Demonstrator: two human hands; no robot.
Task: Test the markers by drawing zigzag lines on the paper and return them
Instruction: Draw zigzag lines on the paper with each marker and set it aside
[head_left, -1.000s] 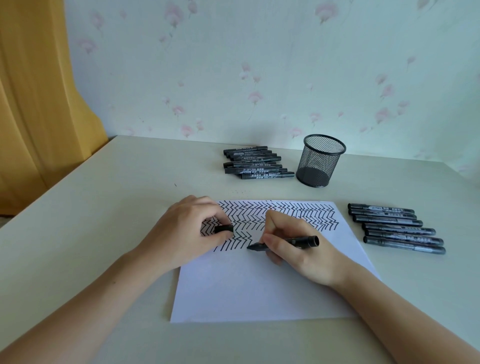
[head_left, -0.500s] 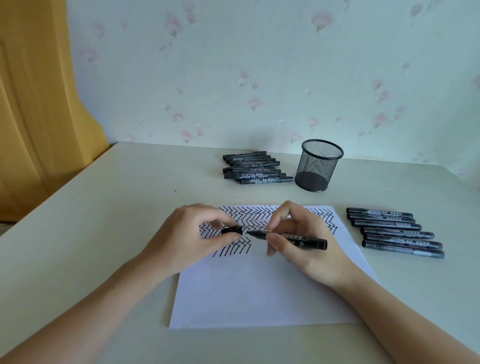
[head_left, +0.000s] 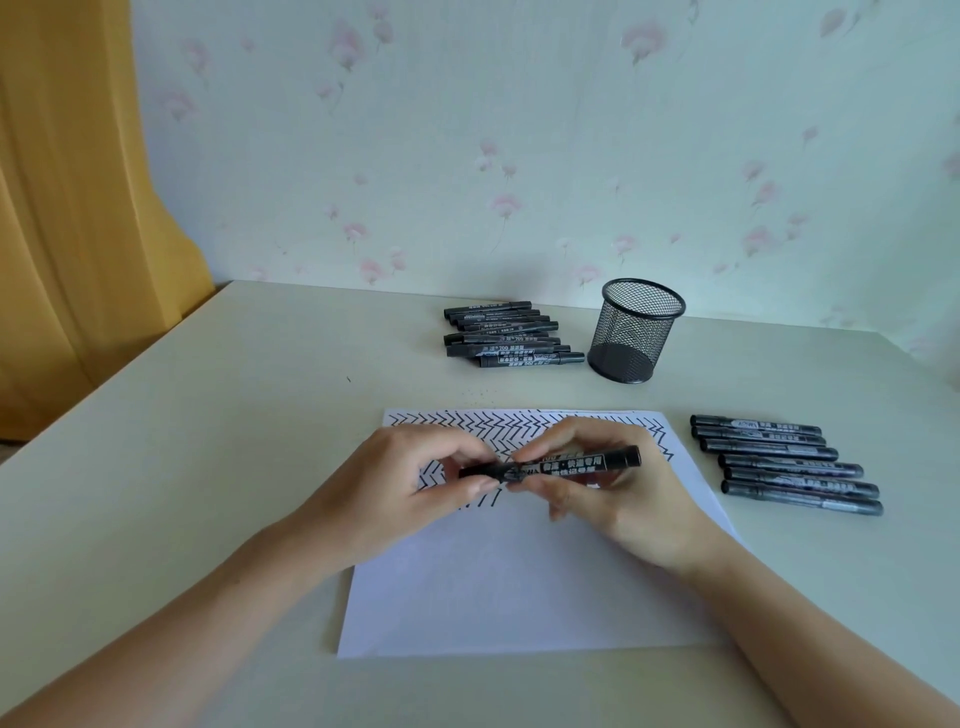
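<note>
A white sheet of paper (head_left: 509, 582) lies on the table, its far part covered with rows of black zigzag lines (head_left: 483, 426). Above it my right hand (head_left: 623, 499) grips a black marker (head_left: 587, 462) held level, its rear end pointing right. My left hand (head_left: 395, 488) pinches the black cap (head_left: 480, 471) at the marker's tip end; cap and barrel meet between my fingertips. Both hands hover just over the drawn rows.
A black mesh pen cup (head_left: 635, 330) stands at the back. Left of it lies a pile of several black markers (head_left: 506, 335). Another row of several markers (head_left: 784, 465) lies right of the paper. A yellow curtain (head_left: 72, 208) hangs at the left.
My right hand lifted the marker off the paper and turned it level. The cap in my left hand moved onto the marker's tip, closing the gap seen half a second ago.
</note>
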